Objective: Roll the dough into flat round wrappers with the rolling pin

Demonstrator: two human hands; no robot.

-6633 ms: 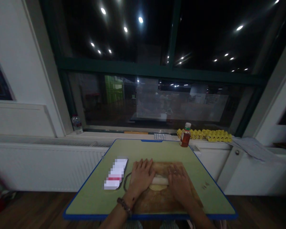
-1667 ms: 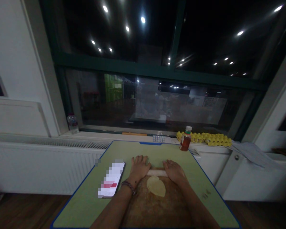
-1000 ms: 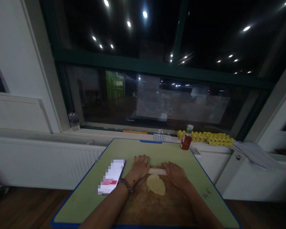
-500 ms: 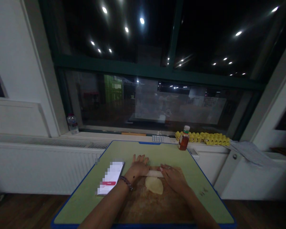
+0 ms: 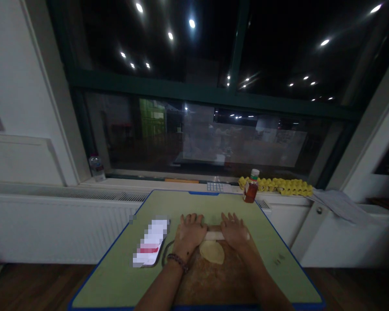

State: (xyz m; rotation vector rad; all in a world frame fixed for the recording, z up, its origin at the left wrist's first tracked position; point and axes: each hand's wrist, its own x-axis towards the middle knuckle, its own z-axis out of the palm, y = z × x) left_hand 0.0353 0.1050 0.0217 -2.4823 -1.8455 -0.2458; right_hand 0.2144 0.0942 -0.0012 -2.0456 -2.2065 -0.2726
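A pale rolling pin [image 5: 215, 236] lies crosswise on a brown wooden board [image 5: 214, 285]. My left hand [image 5: 192, 233] rests palm down over its left end, fingers stretched forward and slightly apart. Over the right end lies my right hand [image 5: 235, 230], also flat with its fingers extended away from me. Both palms touch the pin and hide its ends. Just on the near side of the pin is a flattened, roughly oval piece of dough [image 5: 212, 252], its far edge close to the pin.
A lit phone [image 5: 151, 242] lies left of the board on the green, blue-edged table [image 5: 113, 268]. A bottle of reddish-brown liquid [image 5: 250, 190] stands at the far right corner. Yellow egg trays [image 5: 285, 186] and a clear bottle [image 5: 97, 168] sit along the windowsill.
My right hand's fingers have swung from pointing inward across the pin to pointing forward. My left hand has shifted slightly right, uncovering a dark loop beside the phone.
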